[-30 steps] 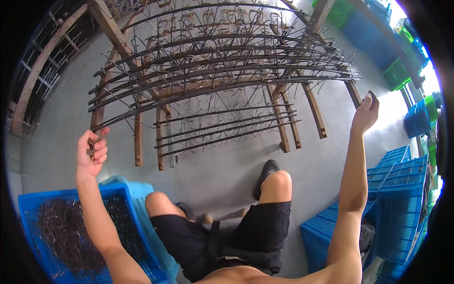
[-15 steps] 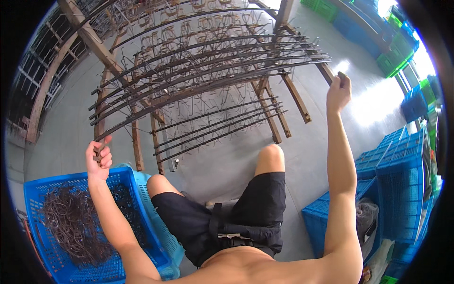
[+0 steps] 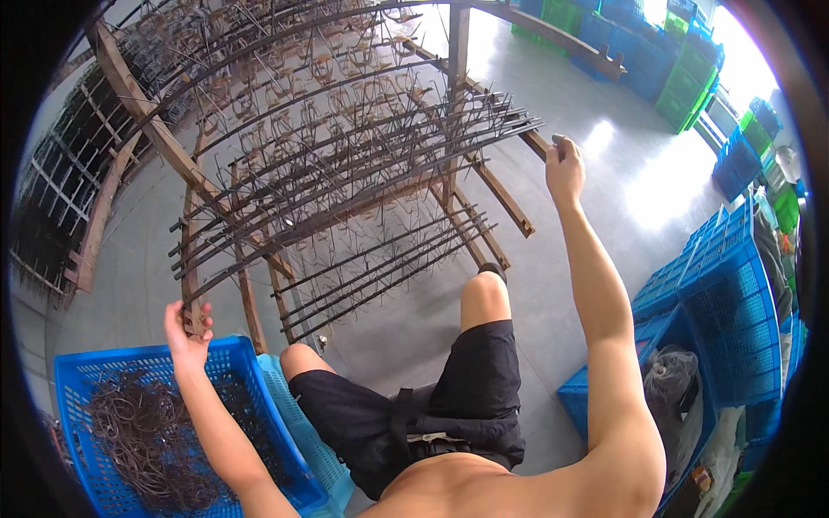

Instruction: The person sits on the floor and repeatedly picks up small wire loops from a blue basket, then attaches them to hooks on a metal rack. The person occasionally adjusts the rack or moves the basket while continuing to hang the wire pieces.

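Observation:
In front of me stands a wooden rack [image 3: 164, 147] carrying dark rods [image 3: 363, 187] hung with many bent wire hooks [image 3: 345, 129]. My left hand [image 3: 186, 335] is at its near left corner, fingers curled around the end of a brown wooden rail [image 3: 190, 272]. Far to the right, my right hand [image 3: 566, 175] is raised with fingers closed, close to the end of the rack's right rail [image 3: 533, 141]. Something small and dark shows at its fingertips, too small to name. Between my hands runs the nearest long rod.
Below my left forearm is a blue plastic basket [image 3: 155, 352] holding a tangle of dark wire hooks [image 3: 142, 432]. Blue crates [image 3: 725, 293] are stacked at my right, one holding plastic bags [image 3: 672, 375]. Green crates [image 3: 686, 82] stand farther back. A lower tier of rods [image 3: 380, 263] sits near my knees.
The view has shifted, so the rack and right hand appear farther left. My left hand appears lower in the picture, still at the rail end. The right hand's fingers remain closed.

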Demonstrator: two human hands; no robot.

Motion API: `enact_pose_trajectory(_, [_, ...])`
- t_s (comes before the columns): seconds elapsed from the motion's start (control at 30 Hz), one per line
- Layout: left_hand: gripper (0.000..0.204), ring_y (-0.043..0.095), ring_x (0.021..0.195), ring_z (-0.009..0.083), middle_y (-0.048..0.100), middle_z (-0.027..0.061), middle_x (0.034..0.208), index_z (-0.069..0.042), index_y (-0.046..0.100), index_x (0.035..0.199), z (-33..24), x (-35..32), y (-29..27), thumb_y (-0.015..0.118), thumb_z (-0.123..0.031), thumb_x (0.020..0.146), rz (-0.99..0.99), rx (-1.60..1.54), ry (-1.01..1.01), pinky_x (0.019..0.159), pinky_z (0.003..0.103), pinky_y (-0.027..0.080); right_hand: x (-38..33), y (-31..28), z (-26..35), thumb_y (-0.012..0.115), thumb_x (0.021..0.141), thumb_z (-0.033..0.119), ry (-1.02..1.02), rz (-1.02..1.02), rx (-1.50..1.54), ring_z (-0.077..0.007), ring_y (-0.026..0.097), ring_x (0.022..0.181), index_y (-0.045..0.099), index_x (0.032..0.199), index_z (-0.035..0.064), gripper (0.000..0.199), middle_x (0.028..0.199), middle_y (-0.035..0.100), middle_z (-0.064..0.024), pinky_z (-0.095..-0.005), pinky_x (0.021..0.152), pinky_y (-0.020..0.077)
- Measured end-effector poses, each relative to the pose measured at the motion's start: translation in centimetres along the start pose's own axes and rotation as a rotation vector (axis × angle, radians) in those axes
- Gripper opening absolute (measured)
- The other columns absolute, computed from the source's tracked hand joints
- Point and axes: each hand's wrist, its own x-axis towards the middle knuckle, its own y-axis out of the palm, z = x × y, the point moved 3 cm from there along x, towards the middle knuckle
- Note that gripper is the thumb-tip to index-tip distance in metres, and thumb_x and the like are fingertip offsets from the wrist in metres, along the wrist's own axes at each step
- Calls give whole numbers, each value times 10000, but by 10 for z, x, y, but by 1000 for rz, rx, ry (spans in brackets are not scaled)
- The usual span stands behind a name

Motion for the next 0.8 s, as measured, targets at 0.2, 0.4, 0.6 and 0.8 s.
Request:
enact_pose_trajectory(0.2, [257,477,731,136,536,28,805,-88,542,922,56,-78,-36,408,-304,880,-346,58,675,738,294,381,-29,-5,40,514,897,294,320,164,557,-231,570,815,565,1012,26,295,882,565,-119,-332,744,455])
enact_pose_trajectory(0.4, [706,313,1283,286,339,214,1368,94,269,1335,64,-5,60,360,-479,933,-21,-377,457,1099,380,198,-25,96,-14,548,886,400,1247,238,1153,-215,572,728,498,1006,32,390,822,570,-103,-344,697,502])
enact_pose_trajectory(0.6, [480,507,1054,256,527,170,1113,79,502,1075,29,42,80,441,-374,927,-9,-696,396,921,343,422,-8,37,8,537,873,130,107,154,-103,-324,622,752,507,1105,-10,273,783,602,-124,-361,691,507])
enact_pose_trajectory(0.8, [440,476,1152,304,505,207,1207,59,439,1214,17,72,80,415,-280,935,43,-740,426,964,418,394,42,36,57,763,640,149,-393,705,-542,-302,340,1243,425,1239,27,699,1328,364,-140,-361,973,385])
